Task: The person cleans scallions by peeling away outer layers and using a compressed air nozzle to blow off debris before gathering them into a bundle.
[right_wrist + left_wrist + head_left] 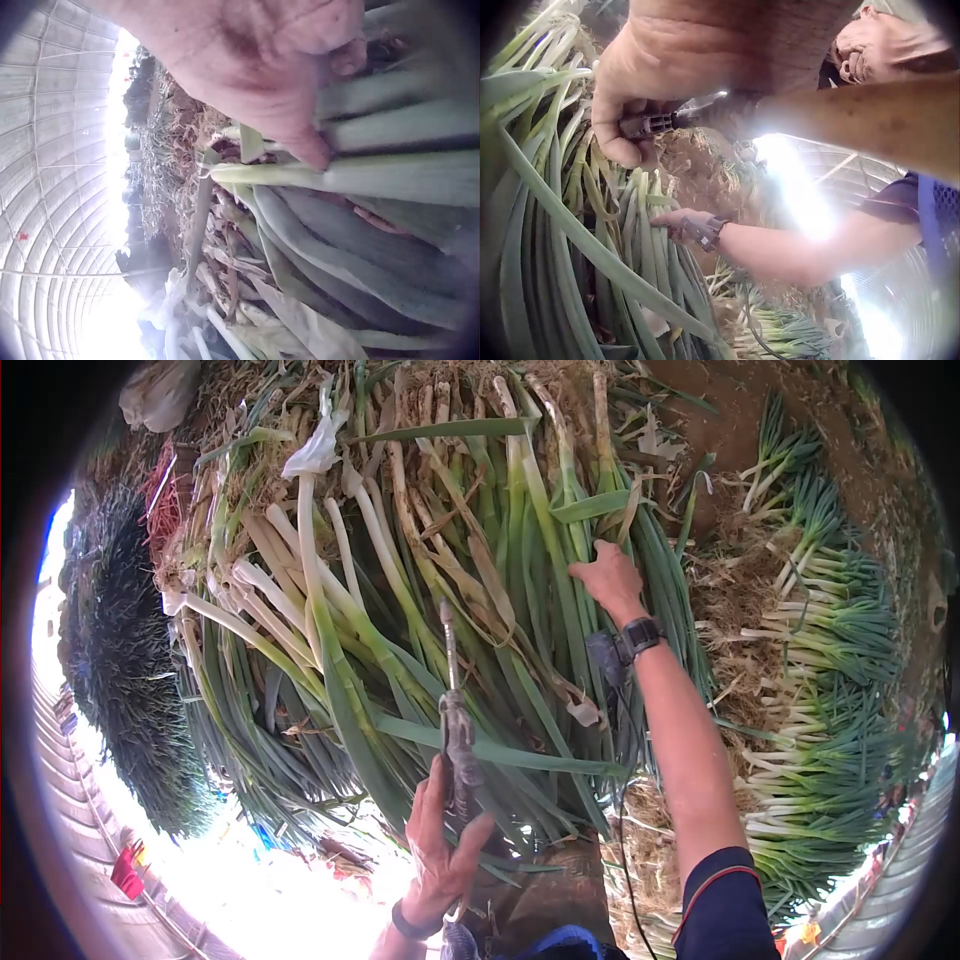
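A thick heap of long green onions [520, 560], with white stems and broad green leaves, lies in front of me. My right hand [610, 578] is at the right part of the heap and grips a green onion stalk [262, 174]; its thumb lies along the stalk in the right wrist view. Nearer to me, my left hand [440, 860] holds a long-nozzled air gun [457, 745] whose thin metal nozzle points away over the leaves. In the left wrist view, fingers [619, 142] curl round the dark end of this tool.
Rows of cleaner green onions [820, 660] lie along the right, roots inward. A dark heap of leaves [120, 650] stands at the left. A thin black cable [622, 850] hangs by my right arm. White plastic [160, 395] lies at the far left corner.
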Demonstrator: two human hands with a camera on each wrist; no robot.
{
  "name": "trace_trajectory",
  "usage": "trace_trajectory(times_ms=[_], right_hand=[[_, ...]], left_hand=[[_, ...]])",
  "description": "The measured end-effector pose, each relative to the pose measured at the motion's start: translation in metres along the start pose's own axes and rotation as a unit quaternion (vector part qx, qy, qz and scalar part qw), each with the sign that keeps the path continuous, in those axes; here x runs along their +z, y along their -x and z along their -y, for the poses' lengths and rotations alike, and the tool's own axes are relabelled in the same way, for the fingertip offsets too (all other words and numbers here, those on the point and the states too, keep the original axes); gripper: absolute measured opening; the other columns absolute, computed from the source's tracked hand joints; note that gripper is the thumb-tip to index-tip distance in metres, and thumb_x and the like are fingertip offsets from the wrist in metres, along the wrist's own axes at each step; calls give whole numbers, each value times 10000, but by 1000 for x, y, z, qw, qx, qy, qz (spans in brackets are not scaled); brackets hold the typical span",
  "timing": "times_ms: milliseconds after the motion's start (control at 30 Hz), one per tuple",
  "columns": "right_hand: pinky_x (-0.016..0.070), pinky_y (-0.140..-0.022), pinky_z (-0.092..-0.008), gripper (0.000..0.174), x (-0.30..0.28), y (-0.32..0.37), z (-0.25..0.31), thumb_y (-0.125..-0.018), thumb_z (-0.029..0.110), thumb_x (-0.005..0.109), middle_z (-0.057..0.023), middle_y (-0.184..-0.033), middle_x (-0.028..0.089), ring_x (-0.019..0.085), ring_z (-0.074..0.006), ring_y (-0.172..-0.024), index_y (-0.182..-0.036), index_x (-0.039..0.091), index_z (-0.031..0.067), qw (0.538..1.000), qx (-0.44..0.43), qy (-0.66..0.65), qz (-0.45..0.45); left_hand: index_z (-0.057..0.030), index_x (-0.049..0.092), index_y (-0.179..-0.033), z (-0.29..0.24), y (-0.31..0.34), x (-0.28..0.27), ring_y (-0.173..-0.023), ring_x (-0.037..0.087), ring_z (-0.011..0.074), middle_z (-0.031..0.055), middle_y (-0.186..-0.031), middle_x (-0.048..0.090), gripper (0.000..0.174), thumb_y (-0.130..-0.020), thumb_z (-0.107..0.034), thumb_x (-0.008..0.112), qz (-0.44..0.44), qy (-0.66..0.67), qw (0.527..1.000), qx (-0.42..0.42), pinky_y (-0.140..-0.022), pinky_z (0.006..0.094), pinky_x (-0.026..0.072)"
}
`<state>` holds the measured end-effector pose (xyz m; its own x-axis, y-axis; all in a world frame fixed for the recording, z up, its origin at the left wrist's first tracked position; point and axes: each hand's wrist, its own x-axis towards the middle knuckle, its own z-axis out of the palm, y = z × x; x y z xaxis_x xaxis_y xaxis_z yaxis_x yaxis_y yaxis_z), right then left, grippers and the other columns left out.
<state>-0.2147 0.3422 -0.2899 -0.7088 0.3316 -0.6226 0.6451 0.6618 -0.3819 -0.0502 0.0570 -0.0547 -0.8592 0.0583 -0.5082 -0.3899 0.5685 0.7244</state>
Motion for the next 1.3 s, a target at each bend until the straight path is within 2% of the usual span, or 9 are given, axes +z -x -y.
trace_trajectory(times_ms=[33, 267, 400, 433, 600, 667, 933, 1000, 1300], right_hand=[[543, -842, -514, 353, -4, 6, 0, -779, 287, 724, -232, -1037, 726, 695, -416, -979, -992, 673, 9, 1000, -12, 0, -14], [516, -717, -510, 318, -39, 122, -30, -794, 238, 711, -244, -861, 665, 666, -449, -854, -931, 562, -8, 989, -127, 57, 49], [521, -684, -509, 295, -37, 210, -48, -818, 221, 689, -234, -885, 663, 661, -444, -795, -942, 535, 3, 988, -88, 70, 107], [524, -682, -512, 291, -33, 228, -52, -820, 215, 682, -233, -895, 665, 658, -446, -777, -950, 526, 7, 988, -84, 60, 115], [544, -702, -538, 313, -18, 277, -67, -812, 183, 693, -242, -903, 674, 671, -466, -776, -1001, 527, -3, 984, -93, 41, 150], [530, -711, -538, 338, -13, 292, -71, -810, 246, 686, -228, -886, 671, 657, -455, -787, -986, 525, 6, 981, -83, 30, 173], [522, -721, -524, 334, -9, 326, -90, -807, 255, 700, -182, -858, 675, 675, -423, -820, -1019, 570, 32, 972, -124, -18, 200], [521, -722, -525, 340, -9, 323, -92, -806, 257, 702, -184, -866, 674, 675, -423, -830, -1019, 567, 29, 969, -106, -8, 225], [519, -782, -519, 370, -9, 316, -106, -797, 252, 683, -200, -968, 676, 667, -430, -911, -1082, 582, 39, 960, -96, -39, 259]], left_hand=[[119, 407, -1486, -5, -1, 0, -992, 578, 226, 149, -1153, 600, 786, -812, -181, 677, 11, -7, 1000, -1, -887, 348, 483], [128, 424, -1467, -18, 3, 1, -869, 606, 263, 181, -1011, 605, 783, -836, -199, 750, 97, -45, 994, 24, -797, 366, 506], [133, 431, -1437, -20, 19, 10, -846, 682, 372, 249, -1055, 627, 731, -874, -180, 776, 150, -41, 987, 45, -724, 429, 553], [131, 424, -1462, -17, 25, 14, -842, 626, 288, 189, -981, 609, 755, -849, -159, 755, 147, -26, 988, 38, -761, 379, 517], [122, 425, -1466, -18, 45, 18, -858, 636, 297, 195, -980, 615, 767, -868, -227, 755, 199, -47, 979, -9, -766, 382, 520], [73, 417, -1482, -18, 53, 21, -880, 677, 402, 243, -1058, 636, 746, -898, -269, 731, 236, -66, 969, -28, -767, 449, 541], [58, 405, -1492, -26, 42, 34, -902, 632, 407, 251, -1033, 616, 727, -910, -278, 684, 170, -81, 980, -64, -822, 477, 505], [96, 437, -1475, -27, 44, 35, -858, 617, 291, 194, -991, 620, 740, -885, -262, 705, 137, -80, 986, -47, -789, 395, 504], [87, 467, -1446, -17, -13, 65, -859, 641, 378, 231, -964, 642, 722, -891, -318, 687, 103, -142, 984, -22, -777, 447, 494]])
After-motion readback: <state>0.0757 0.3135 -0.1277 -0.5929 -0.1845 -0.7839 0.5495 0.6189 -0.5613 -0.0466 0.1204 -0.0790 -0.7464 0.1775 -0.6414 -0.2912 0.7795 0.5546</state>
